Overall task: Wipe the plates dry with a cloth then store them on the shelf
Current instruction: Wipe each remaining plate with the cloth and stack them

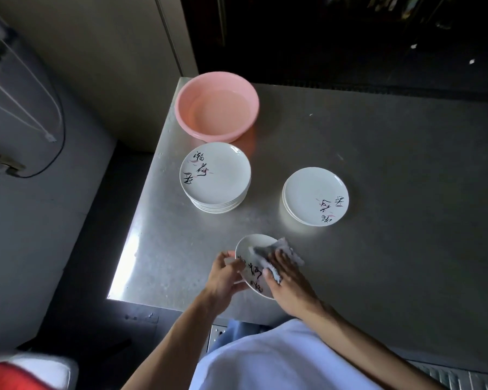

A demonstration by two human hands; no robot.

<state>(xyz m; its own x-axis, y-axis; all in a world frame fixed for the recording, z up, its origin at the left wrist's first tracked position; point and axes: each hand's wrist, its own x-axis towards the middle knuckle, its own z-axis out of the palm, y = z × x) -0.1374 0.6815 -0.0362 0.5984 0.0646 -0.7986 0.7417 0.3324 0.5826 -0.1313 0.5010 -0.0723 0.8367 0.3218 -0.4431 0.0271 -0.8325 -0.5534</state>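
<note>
Presently, at the far left, a dark cable (60, 128) loops down a grey wall, and a blurred red and white object (26, 372) sits in the near left corner.

The brushed stainless-steel bench (392, 164) carries the rest. On its far left corner stands a round pink plastic basin (186, 119). Just near of the basin is a tall stack of white round ceramic plates with black brush lettering (215, 177), the top plate face up.

At the near edge, the left hands entry: the left hand (223, 277) grips the left rim of a single white lettered plate (251, 273), fingers curled round the edge. This plate is held tilted above the bench, its face turned toward the right hand. A grey and white crumpled cloth (282, 249) lies against the upper right part of the plate's face. The right hand (286, 280) rests on the cloth with fingers laid nearly straight, pressing it to the plate; whether the thumb tucks under the cloth edge cannot be told.

Right of the tall stack and well apart from it, a shorter stack of the same white lettered plates (315, 196) rests on the bench.
</note>
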